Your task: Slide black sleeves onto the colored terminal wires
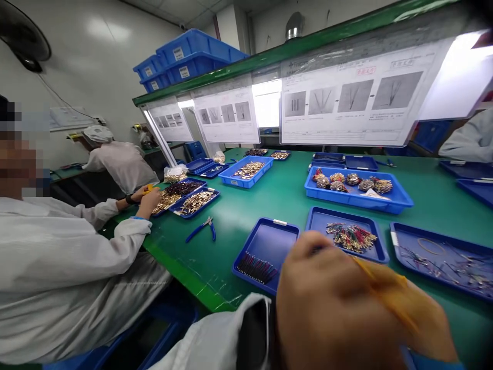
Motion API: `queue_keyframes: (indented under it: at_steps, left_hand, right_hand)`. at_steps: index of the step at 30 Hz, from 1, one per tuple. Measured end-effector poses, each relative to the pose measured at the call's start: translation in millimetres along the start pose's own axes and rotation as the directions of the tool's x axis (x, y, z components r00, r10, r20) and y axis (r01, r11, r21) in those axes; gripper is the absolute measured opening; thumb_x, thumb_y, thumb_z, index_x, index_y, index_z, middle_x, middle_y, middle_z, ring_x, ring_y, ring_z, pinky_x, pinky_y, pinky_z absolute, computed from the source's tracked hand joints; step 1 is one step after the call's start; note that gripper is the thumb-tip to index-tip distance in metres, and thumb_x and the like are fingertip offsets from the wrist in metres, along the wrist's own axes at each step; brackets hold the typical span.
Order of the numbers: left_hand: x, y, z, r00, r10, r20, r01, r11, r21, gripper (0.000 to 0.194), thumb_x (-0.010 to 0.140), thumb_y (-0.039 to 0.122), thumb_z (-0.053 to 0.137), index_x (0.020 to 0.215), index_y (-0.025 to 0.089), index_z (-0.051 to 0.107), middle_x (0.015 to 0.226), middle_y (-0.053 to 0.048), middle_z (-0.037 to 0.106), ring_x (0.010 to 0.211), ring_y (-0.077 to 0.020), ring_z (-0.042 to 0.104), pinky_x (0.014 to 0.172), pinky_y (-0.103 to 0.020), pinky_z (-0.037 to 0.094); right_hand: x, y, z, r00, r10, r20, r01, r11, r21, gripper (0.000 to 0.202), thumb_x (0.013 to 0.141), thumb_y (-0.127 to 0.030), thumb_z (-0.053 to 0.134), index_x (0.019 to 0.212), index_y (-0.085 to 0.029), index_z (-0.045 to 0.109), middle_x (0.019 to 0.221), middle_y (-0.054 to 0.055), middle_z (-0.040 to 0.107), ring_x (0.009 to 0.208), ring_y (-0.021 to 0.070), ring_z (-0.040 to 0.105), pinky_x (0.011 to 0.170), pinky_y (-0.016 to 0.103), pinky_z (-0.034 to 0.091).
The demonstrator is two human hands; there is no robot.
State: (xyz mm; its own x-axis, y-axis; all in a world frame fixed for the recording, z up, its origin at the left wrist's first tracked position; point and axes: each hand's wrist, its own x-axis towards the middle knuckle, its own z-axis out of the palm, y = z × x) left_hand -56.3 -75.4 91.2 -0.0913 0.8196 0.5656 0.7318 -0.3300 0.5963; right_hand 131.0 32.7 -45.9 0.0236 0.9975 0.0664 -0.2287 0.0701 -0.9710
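My left hand [331,303] is large and blurred at the lower right, its fingers curled; anything inside them is hidden. Just beyond it, my right hand [427,313] is partly covered by the left and by something yellow-orange [385,288] between the two hands. The right fingers are too hidden and smeared to read. Behind the hands, a blue tray [314,221] holds a bundle of coloured pieces with gold-coloured ends [352,237]. To its left, another blue tray [269,236] has a row of dark thin pieces [256,268] along its near side.
Blue-handled pliers [203,229] lie on the green table [231,210]. A blue bin [358,200] holds several bundles. At right is a tray [442,257] of loose wires. A co-worker's hands [148,198] are over trays at left. Instruction sheets [346,128] hang above.
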Motion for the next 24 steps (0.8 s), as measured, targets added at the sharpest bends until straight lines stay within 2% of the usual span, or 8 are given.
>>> queue_keyframes:
  at_steps: [2, 4, 6, 9, 13, 17, 24]
  left_hand:
    - [32.3, -21.9, 18.9, 0.987, -0.027, 0.158, -0.01, 0.975, 0.224, 0.021, 0.08, 0.023, 0.049, 0.076, 0.028, 0.069, 0.073, -0.002, 0.067, 0.077, -0.0185, 0.061, 0.08, -0.035, 0.042]
    - [57.2, -49.3, 43.2, 0.938, -0.176, 0.3, 0.047, 0.919, 0.392, 0.019, 0.079, 0.024, 0.05, 0.081, 0.025, 0.068, 0.079, -0.002, 0.069, 0.082, -0.0201, 0.06, 0.078, -0.035, 0.04]
    - [69.6, -75.2, 66.2, 0.919, -0.228, 0.321, 0.071, 0.898, 0.434, 0.018, 0.076, 0.022, 0.051, 0.075, 0.022, 0.068, 0.075, -0.004, 0.069, 0.08, -0.0224, 0.061, 0.073, -0.035, 0.04]
    - [69.9, -100.9, 88.8, 0.898, -0.284, 0.336, 0.104, 0.88, 0.464, 0.013, 0.071, 0.023, 0.056, 0.066, 0.019, 0.068, 0.069, -0.006, 0.069, 0.074, -0.0239, 0.061, 0.069, -0.035, 0.04]
    - [64.0, -111.9, 98.2, 0.87, -0.35, 0.347, 0.164, 0.869, 0.466, 0.008, 0.061, 0.026, 0.066, 0.059, 0.018, 0.067, 0.067, -0.006, 0.068, 0.073, -0.0243, 0.061, 0.068, -0.034, 0.039]
    - [64.0, -116.2, 102.6, 0.86, -0.377, 0.342, 0.222, 0.883, 0.414, 0.002, 0.059, 0.02, 0.065, 0.058, 0.019, 0.066, 0.064, -0.003, 0.067, 0.069, -0.0207, 0.06, 0.064, -0.03, 0.038]
    - [57.2, -125.8, 103.1, 0.889, -0.326, 0.321, 0.27, 0.94, 0.208, 0.007, 0.067, 0.017, 0.058, 0.065, 0.017, 0.065, 0.071, -0.002, 0.065, 0.063, -0.013, 0.057, 0.058, -0.022, 0.04]
  right_hand:
    - [1.8, 4.5, 1.3, 0.999, 0.044, 0.011, -0.044, 0.997, 0.067, 0.017, 0.066, -0.028, 0.066, 0.079, -0.019, 0.072, 0.062, 0.006, 0.059, 0.056, 0.0186, 0.05, 0.05, 0.033, 0.04]
    - [4.6, 9.6, 1.2, 0.999, 0.051, 0.001, -0.051, 0.994, 0.092, 0.021, 0.064, -0.025, 0.067, 0.082, -0.016, 0.071, 0.065, 0.005, 0.06, 0.058, 0.0179, 0.051, 0.051, 0.031, 0.04]
    - [7.2, 13.6, 0.4, 0.998, 0.067, 0.012, -0.068, 0.992, 0.103, 0.024, 0.064, -0.025, 0.066, 0.085, -0.015, 0.07, 0.067, 0.005, 0.061, 0.059, 0.0175, 0.05, 0.053, 0.03, 0.04]
    - [8.3, 15.1, 0.0, 0.996, 0.077, 0.05, -0.081, 0.993, 0.086, 0.025, 0.064, -0.026, 0.065, 0.085, -0.013, 0.07, 0.065, 0.005, 0.06, 0.059, 0.0174, 0.05, 0.054, 0.029, 0.04]
    - [4.8, 12.0, 2.2, 0.995, 0.071, 0.074, -0.076, 0.995, 0.071, 0.023, 0.069, -0.02, 0.057, 0.088, -0.014, 0.069, 0.065, 0.003, 0.058, 0.059, 0.0157, 0.048, 0.056, 0.027, 0.039]
    - [2.7, 10.3, 3.1, 0.992, 0.087, 0.094, -0.091, 0.995, 0.036, 0.024, 0.071, -0.02, 0.054, 0.088, -0.014, 0.069, 0.062, 0.003, 0.057, 0.058, 0.0156, 0.047, 0.057, 0.027, 0.038]
    - [1.0, -0.6, 8.4, 0.991, 0.074, 0.11, -0.076, 0.997, 0.015, 0.021, 0.067, -0.024, 0.058, 0.081, -0.015, 0.071, 0.059, 0.003, 0.057, 0.054, 0.0155, 0.048, 0.053, 0.026, 0.04]
